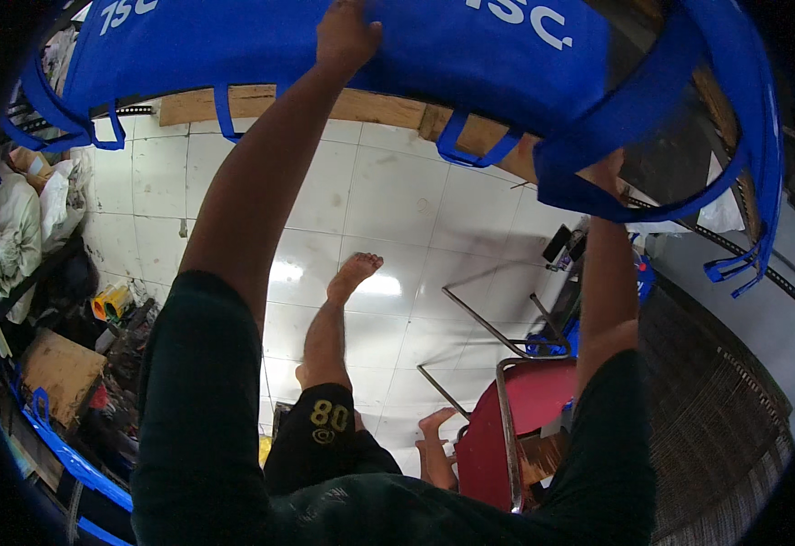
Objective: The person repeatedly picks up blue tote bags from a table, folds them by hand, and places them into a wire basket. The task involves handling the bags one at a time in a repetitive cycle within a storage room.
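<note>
1. The left hand [347, 41], at 12 o'clock, lies over blue fabric; its fingers run toward the upper rim, so I cannot tell whether they grip.
2. The right hand [608, 173], at 2 o'clock, is partly hidden by a blue strap [561, 173]; whether it is closed on the strap, I cannot tell.
3. The blue fabric [234, 45], with white lettering, spreads from 11 to 1 o'clock across a wood-edged table [388, 109].
4. Small blue loops [475, 153] hang over that edge, one at 1 o'clock.
5. Below is a white tiled floor [388, 200], with a bare foot [358, 271] near the centre.
6. A red chair [538, 391] stands between 4 and 5 o'clock, beside a dark woven mat [725, 391] at 4.
7. Pale plastic bags [15, 218] sit near 9 o'clock, above a brown board [61, 373] at 8.
</note>
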Tool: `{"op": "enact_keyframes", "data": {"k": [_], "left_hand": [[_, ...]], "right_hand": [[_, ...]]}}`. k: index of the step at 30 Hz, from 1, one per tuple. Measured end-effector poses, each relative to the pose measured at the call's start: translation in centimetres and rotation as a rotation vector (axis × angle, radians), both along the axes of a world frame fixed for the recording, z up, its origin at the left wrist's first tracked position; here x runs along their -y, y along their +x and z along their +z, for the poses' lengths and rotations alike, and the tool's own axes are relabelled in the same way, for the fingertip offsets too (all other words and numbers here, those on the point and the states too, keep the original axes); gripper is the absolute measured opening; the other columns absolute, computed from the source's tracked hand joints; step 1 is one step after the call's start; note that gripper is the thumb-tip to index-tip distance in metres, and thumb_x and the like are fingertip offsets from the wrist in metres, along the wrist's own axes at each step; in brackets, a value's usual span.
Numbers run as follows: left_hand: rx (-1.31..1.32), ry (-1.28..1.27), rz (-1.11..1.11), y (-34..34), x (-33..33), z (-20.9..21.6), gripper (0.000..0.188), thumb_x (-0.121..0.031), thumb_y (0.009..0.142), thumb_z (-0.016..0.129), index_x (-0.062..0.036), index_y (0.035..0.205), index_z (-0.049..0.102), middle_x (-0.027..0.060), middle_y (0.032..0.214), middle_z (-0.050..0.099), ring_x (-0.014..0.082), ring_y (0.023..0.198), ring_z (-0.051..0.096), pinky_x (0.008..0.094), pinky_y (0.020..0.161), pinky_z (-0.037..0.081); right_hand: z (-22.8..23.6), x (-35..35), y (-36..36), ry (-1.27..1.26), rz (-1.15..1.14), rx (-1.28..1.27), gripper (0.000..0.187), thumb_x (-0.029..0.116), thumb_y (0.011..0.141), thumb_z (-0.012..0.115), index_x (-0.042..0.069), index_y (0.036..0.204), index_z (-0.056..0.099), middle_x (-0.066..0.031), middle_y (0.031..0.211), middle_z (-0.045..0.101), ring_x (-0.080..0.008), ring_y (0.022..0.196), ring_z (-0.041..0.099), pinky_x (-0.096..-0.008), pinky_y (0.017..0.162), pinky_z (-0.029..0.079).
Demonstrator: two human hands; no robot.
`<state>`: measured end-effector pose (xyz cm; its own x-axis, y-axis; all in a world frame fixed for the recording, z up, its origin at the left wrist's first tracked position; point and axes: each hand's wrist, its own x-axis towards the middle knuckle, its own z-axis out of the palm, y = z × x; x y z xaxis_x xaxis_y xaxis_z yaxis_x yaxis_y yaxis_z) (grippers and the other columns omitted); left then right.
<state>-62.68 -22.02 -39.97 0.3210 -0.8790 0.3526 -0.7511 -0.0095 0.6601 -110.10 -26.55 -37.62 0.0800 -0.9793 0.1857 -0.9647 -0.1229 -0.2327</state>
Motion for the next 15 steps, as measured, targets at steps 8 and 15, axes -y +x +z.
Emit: {"op": "enact_keyframes", "data": {"k": [8, 15], "left_hand": [[-0.036, 0.112, -0.05, -4.7, -21.5, 3.4, 0.049, -0.017, 0.074, 0.066, -0.0039, 0.118, 0.048, 0.0177, 0.112, 0.052, 0.035, 0.105, 0.049, 0.0413, 0.087, 0.042], [-0.036, 1.377, -0.678, -6.8, -56.7, 4.3, 0.044, -0.04, 0.083, 0.051, -0.005, 0.109, 0.056, 0.0202, 0.109, 0.057, 0.0331, 0.102, 0.055, 0.0432, 0.085, 0.044]], "right_hand": [[-3.3, -30.2, 5.8, 0.199, -0.313, 0.207, 0.056, 0.025, 0.078, 0.065, -0.002, 0.121, 0.043, -0.0202, 0.114, 0.049, -0.0341, 0.106, 0.046, -0.0414, 0.092, 0.037], [5.1, -67.8, 6.4, 1.407, 0.022, 0.242, 0.071, 0.035, 0.076, 0.063, 0.007, 0.134, 0.033, -0.0229, 0.126, 0.046, -0.0356, 0.113, 0.048, -0.04, 0.094, 0.04]]}}
